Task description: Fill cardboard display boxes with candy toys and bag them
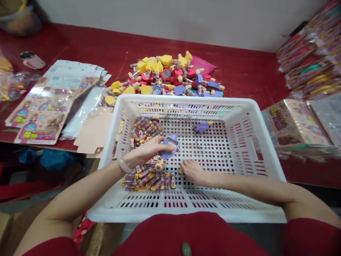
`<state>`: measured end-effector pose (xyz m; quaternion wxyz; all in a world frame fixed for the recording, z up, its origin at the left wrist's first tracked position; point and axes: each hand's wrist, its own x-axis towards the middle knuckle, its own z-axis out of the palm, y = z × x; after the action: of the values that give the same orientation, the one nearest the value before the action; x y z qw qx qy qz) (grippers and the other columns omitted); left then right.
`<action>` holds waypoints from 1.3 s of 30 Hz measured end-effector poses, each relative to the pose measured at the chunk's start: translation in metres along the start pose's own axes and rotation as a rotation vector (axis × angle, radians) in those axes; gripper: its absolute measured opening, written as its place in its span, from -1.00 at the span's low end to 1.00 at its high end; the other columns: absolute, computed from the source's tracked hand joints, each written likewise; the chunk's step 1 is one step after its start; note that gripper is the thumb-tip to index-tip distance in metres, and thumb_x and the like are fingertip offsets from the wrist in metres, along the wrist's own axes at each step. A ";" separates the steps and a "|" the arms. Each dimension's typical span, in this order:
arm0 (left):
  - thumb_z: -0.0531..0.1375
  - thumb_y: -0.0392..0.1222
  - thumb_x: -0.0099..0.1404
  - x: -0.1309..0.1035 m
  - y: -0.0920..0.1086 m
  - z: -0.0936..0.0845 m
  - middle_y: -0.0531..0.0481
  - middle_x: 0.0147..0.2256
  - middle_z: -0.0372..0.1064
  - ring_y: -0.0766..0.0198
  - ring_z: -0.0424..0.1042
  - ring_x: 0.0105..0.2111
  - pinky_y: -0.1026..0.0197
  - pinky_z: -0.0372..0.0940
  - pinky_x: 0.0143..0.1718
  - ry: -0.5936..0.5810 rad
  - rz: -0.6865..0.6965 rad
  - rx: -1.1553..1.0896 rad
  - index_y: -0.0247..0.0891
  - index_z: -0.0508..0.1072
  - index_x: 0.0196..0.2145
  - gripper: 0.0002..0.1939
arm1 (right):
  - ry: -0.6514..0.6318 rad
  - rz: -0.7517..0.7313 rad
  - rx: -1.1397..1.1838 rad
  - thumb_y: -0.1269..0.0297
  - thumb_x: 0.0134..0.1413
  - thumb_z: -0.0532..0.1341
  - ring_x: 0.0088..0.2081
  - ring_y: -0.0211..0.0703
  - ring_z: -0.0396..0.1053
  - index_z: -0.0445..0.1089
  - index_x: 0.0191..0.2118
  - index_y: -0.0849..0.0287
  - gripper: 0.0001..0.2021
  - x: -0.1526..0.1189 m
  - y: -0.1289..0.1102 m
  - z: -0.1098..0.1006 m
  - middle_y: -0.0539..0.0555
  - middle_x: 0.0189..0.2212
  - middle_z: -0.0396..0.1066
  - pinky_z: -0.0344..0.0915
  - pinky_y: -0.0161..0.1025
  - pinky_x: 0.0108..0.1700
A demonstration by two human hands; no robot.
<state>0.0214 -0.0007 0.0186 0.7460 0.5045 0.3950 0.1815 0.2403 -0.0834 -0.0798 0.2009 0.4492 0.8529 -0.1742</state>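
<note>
In the head view, the purple toy is being held by the left hand above the floor of the white basket, just beside the small wrapped tubes. The thumb is being pressed across its front, so this hand is being clamped on it, though the fingertips behind are being hidden. The fingers of the right hand are being bent close together at a yellow piece; whether it is being gripped cannot be told. From here, the toy could perhaps be dropped, because it is being held at one side only. The tubes could also be pushed out of order, if they are being brushed by the left wrist. The toy's screen side is being turned upward. Its long axis is apparently being slanted from far right to near left, where a spotted knob is being seen; whether it is joined cannot be told.
</note>
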 end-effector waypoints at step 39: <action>0.19 0.14 0.37 -0.010 -0.017 0.020 0.01 -0.35 0.48 0.26 0.43 -0.40 0.25 0.25 -0.40 -0.140 0.221 0.893 -0.25 0.43 -0.21 -0.64 | 0.443 -0.181 0.552 -0.05 0.33 0.08 -0.38 -0.13 0.34 0.46 -0.09 0.22 -0.58 -0.057 0.032 -0.073 0.16 -0.39 0.46 0.21 -0.19 -0.31</action>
<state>0.0291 -0.0266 0.0114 0.4568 0.8265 0.3270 0.0374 0.2825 -0.0716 0.0074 -0.1337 0.4360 0.8329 -0.3135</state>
